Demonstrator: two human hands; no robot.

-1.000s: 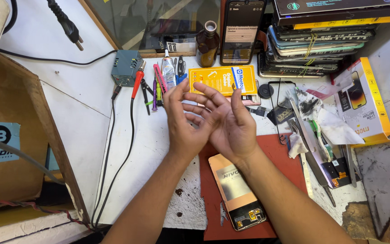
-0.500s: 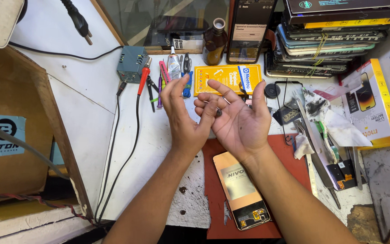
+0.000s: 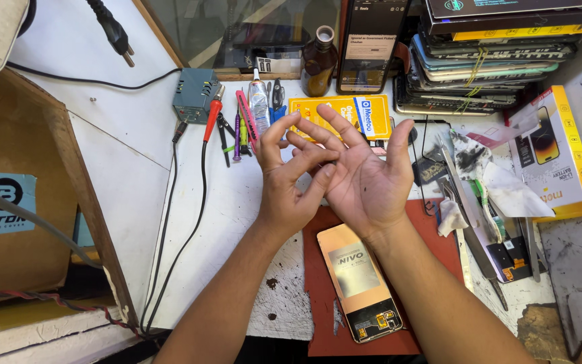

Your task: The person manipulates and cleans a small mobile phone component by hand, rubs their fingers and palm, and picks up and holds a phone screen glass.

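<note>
Far left on the desk [image 3: 129,195], past the cardboard box [image 3: 15,202], the soldering iron [image 3: 211,114] and hand tools [image 3: 237,128] lie untouched. Your left hand [image 3: 287,185] is empty, fingers half-curled, its fingertips rubbing against your right hand [image 3: 365,178], which is spread open, palm up and also empty. Just near them the opened phone [image 3: 362,283] lies back-up on the red mat [image 3: 318,296]. You appear to be between steps; a next move would need a hand freed to reach down to it.

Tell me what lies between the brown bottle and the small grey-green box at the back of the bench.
In the head view, between the brown bottle and the grey-green box lie a glue tube and blue-handled pliers.
</note>
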